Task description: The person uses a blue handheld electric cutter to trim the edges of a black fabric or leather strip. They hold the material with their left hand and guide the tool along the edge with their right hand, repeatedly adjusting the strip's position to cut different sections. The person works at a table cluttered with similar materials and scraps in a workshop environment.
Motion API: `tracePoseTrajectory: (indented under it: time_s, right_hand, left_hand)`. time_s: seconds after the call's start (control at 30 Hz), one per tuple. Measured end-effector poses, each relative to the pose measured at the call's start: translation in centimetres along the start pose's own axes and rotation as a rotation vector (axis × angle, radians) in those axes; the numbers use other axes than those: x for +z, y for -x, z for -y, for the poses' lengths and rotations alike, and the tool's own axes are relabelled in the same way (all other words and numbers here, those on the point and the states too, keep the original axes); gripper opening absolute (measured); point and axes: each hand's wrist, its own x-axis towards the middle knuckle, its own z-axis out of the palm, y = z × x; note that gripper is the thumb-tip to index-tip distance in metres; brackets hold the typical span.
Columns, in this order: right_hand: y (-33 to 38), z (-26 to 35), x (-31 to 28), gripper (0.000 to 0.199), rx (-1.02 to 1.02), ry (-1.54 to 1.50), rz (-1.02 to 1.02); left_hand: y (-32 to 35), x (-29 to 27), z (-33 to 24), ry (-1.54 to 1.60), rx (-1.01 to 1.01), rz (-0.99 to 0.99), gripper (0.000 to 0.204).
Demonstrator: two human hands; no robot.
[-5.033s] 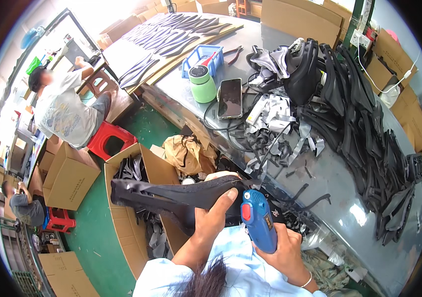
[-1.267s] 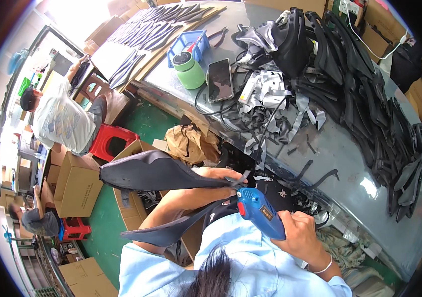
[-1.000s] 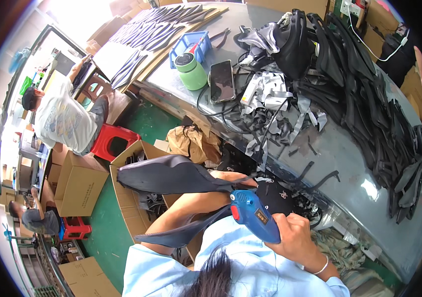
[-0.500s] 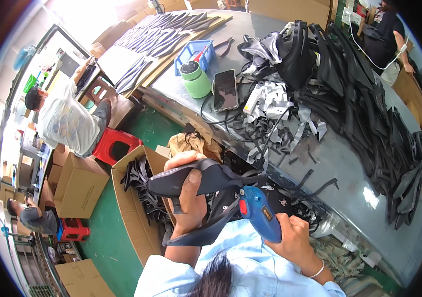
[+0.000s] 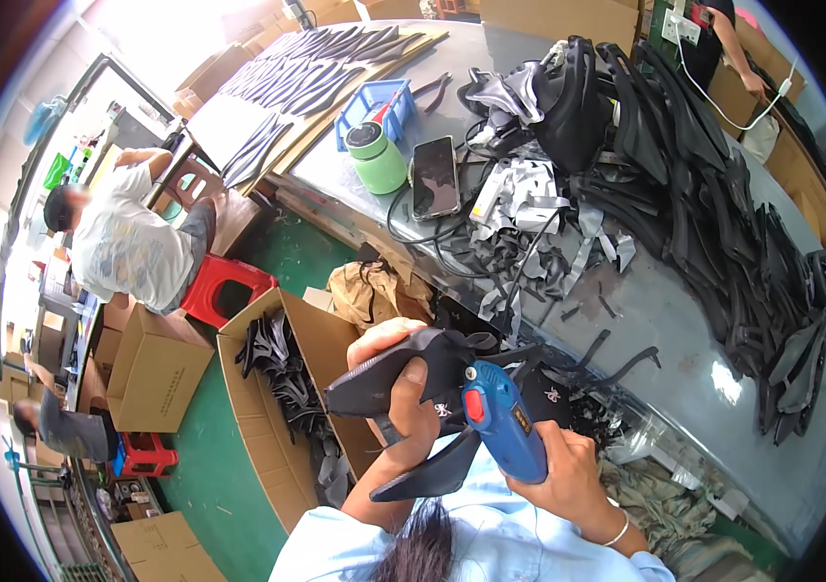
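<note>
My left hand [image 5: 415,412] grips a black, curved, two-armed part [image 5: 370,384], its fingers behind the upper arm and thumb across the front. The part's lower arm [image 5: 432,470] hangs near my left forearm. In my right hand [image 5: 568,473] is a blue handheld power tool [image 5: 515,436] with a red switch. The tool's head meets the right side of the black part, where thin dark strips stick out; its working tip is hidden. Below my left hand, a cardboard box [image 5: 272,456] holds several black pieces.
On the metal table [image 5: 684,378] at right lie a heap of black parts [image 5: 665,165], grey scraps [image 5: 529,252], a phone [image 5: 435,177], a green flask [image 5: 375,158], a blue basket [image 5: 374,105] and pliers [image 5: 438,92]. Co-workers [image 5: 132,228] sit at left; another person stands far right.
My left hand has shifted right and slightly down, turning the black part so its upper arm points more downward-left. The tool has moved slightly left with my right hand, still against the part.
</note>
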Motion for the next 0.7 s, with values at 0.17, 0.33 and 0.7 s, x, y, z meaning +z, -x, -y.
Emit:
tracePoseTrajectory:
  time_s: [0.17, 0.33, 0.7]
  right_hand:
    - [-0.2, 0.5, 0.1, 0.038, 0.01, -0.027, -0.03]
    - [-0.3, 0.6, 0.2, 0.039, 0.014, -0.027, -0.044]
    - [-0.1, 0.7, -0.3, 0.049, -0.043, 0.238, -0.08]
  left_hand:
    - [0.5, 0.2, 0.2, 0.011, -0.001, 0.02, 0.037]
    - [0.7, 0.4, -0.1, 0.032, -0.036, 0.049, 0.035]
    - [-0.4, 0.0, -2.2, -0.063, -0.349, 0.198, 0.034]
